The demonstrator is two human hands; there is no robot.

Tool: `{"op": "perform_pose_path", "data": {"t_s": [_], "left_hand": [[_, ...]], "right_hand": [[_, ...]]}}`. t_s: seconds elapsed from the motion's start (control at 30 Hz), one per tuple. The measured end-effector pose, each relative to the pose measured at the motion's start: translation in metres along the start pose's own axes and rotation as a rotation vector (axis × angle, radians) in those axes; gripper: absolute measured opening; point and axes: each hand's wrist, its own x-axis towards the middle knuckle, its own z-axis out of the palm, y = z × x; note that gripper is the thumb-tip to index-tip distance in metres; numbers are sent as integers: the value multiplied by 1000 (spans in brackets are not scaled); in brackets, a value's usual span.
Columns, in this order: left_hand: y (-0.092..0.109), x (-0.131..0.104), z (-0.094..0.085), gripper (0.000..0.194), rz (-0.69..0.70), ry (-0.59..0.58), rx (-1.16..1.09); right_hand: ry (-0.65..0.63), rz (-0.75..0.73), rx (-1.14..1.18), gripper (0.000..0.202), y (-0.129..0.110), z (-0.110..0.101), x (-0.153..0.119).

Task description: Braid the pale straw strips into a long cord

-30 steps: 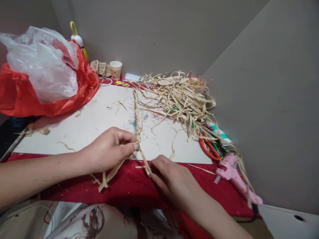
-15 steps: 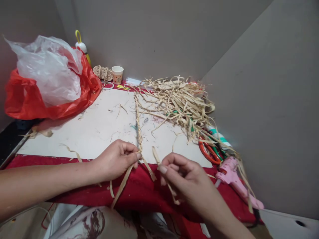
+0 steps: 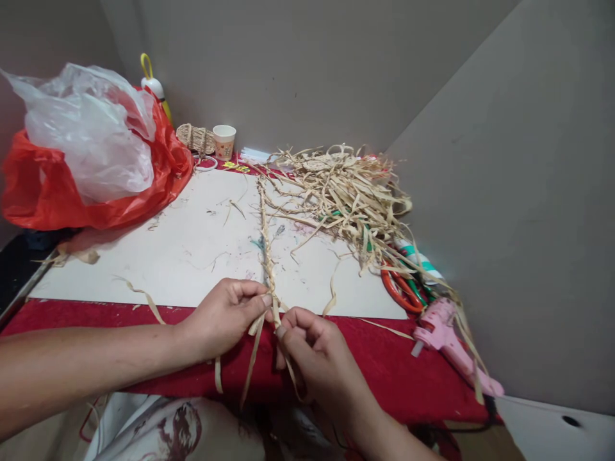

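A narrow braid of dry raffia (image 3: 266, 240) runs up the middle of the white board. My left hand (image 3: 225, 318) pinches its lower end between thumb and fingers. Loose tails hang below that pinch, one flat raffia strip (image 3: 252, 366) among them. Close beside it, my right hand (image 3: 312, 349) is closed on another raffia strip (image 3: 275, 312), whose upper end lies against the braid's end. The lower part of this strip droops under my right fingers. Whether the strip is joined to the braid I cannot tell.
A raffia heap (image 3: 355, 192) covers the board's back right. Orange-handled scissors (image 3: 400, 291) and a pink glue gun (image 3: 444, 339) lie at the right edge. At the left stands a red plastic bag (image 3: 38, 186), with a paper cup (image 3: 224, 142) farther back.
My right hand has moved left with its strip, up to the braid's end. My left hand keeps its pinch, and the tails below it hang differently.
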Motion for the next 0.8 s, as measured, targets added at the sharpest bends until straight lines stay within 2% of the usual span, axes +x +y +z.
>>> {"op": "perform_pose_path", "data": {"t_s": [0.27,0.4,0.5,0.63,0.8], "left_hand": [[-6,0,6,25,-43,9,-183],[-4,-2,9,24,-34,69,-186],[-4,-3,12,24,-9,101,-190],[-8,-2,15,24,14,113,-215],[-10,-2,17,26,26,137,-197]], "right_hand": [[-45,-87,56,29,1,4,2],[-47,-142,45,29,4,6,4],[-29,-228,-63,27,8,4,7],[12,-388,-317,29,12,2,10],[32,-497,-504,29,11,5,9]]}}
